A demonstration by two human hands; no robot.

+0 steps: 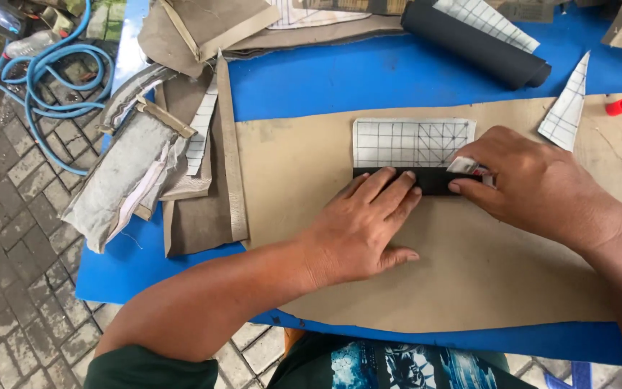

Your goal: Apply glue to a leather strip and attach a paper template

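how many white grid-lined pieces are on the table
4: one under the hands, a triangle right, one on the black roll, one strip among the left scraps. More may be hidden.

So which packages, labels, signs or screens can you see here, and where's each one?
Small wrapped packet: pinched in the right hand, white with red and grey marks, over the black strip.
Clear plastic bottle: top left on the ground by the blue hose, label unclear.
No signs or screens.
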